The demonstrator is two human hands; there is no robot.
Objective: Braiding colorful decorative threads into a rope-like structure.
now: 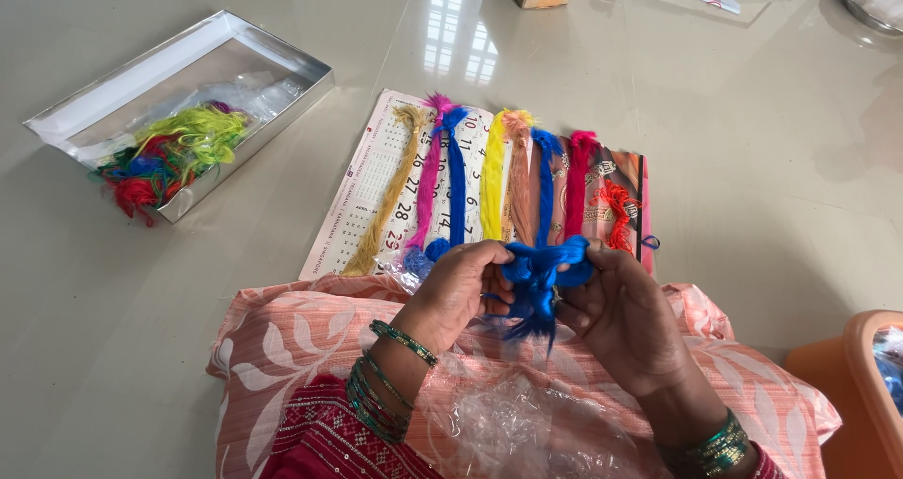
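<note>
Blue thread hangs between our hands above the pink cushion: left hand and right hand each pinch an end, its tail dropping vertically. Sorted skeins lie on the calendar just beyond.

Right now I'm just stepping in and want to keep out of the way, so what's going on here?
A person seated on the floor holds a bundle of blue thread between the left hand and right hand, over a peach pillow. Just beyond, skeins in several colours lie side by side on a calendar sheet. A shallow silver box to the left holds tangled mixed threads.
</note>
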